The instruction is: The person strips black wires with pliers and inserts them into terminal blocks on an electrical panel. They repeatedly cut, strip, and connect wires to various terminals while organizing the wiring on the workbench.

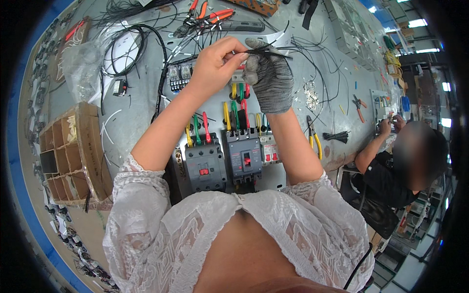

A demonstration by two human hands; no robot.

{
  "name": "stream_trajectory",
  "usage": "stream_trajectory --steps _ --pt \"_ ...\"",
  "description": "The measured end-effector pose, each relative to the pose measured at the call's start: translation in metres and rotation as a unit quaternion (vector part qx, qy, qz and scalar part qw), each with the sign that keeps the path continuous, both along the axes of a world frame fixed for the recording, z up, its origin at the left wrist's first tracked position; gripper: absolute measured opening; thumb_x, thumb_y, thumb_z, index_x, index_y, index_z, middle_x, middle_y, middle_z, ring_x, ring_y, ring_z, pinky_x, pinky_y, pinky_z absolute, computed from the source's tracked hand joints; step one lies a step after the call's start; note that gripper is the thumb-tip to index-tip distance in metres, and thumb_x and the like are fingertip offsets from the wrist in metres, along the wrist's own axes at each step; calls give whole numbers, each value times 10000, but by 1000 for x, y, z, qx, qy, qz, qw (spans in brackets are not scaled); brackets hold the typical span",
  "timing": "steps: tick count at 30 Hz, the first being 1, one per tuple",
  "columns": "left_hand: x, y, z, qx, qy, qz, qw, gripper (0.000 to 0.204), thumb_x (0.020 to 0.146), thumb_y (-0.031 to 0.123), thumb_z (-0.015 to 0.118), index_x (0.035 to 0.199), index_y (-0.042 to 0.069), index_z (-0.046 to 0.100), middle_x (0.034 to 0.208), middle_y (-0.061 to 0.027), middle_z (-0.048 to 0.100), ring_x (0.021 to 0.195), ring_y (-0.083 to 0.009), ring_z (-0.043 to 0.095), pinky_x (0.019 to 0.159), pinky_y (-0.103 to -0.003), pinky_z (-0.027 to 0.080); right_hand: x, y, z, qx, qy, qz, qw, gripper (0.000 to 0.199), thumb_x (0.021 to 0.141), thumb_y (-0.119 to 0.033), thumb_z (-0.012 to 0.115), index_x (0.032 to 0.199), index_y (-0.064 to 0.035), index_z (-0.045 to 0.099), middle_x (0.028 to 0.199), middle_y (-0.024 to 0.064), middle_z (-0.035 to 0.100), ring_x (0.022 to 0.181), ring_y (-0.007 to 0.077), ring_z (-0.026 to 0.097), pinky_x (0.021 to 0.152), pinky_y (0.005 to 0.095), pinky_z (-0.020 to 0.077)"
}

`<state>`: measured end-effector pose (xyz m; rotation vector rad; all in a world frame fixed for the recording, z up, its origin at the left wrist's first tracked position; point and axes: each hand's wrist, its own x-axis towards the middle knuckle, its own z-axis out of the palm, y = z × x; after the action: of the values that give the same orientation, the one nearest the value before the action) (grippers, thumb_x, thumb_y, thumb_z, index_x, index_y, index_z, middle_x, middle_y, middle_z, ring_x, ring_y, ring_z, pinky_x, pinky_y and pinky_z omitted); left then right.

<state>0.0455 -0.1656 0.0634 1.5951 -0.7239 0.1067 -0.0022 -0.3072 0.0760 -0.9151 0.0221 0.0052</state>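
My bare left hand [217,66] pinches thin black wires [279,54] above the far part of a mounting plate. Closed round the same wires is my right hand [271,80], in a grey knit glove; its fingers partly hide them. Below my hands sit two dark grey circuit breakers, one on the left [202,163] and one in the middle [243,158], both with red toggles. A small white breaker [270,151] stands to their right. Yellow, green and red wires [234,115] run up from the breakers. Relays [179,75] are mounted left of my left wrist.
Orange-handled pliers [217,16] lie at the far side near a coiled black cable [124,51]. A divided cardboard box [95,156] stands left. Yellow-handled cutters [315,139], a black cable-tie bundle [336,136] and more pliers [360,107] lie right. A co-worker [391,168] sits beyond.
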Motion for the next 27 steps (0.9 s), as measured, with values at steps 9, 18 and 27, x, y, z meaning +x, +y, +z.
stream_trajectory --steps 9,18,27 --pt "2 6 1 11 17 -22 1000 98 845 68 595 898 -8 563 798 -20 533 671 -82 495 632 -218 414 1 -22 9 -244 -34 21 969 202 858 -107 614 1040 -27 583 805 63 646 673 114 606 583 228 494" --pt "5 13 4 76 73 -109 988 140 842 107 593 913 -11 562 813 -2 527 714 -73 456 664 -226 391 26 -44 -11 -73 5 5 997 153 804 -25 656 951 -27 612 803 83 651 688 162 633 567 245 516" --pt "9 9 -3 14 117 -130 985 141 859 105 587 981 48 547 817 22 502 685 -38 460 602 -203 423 29 -40 -14 -116 -64 -13 991 177 814 -8 617 989 -21 596 914 90 647 821 164 632 733 251 526"
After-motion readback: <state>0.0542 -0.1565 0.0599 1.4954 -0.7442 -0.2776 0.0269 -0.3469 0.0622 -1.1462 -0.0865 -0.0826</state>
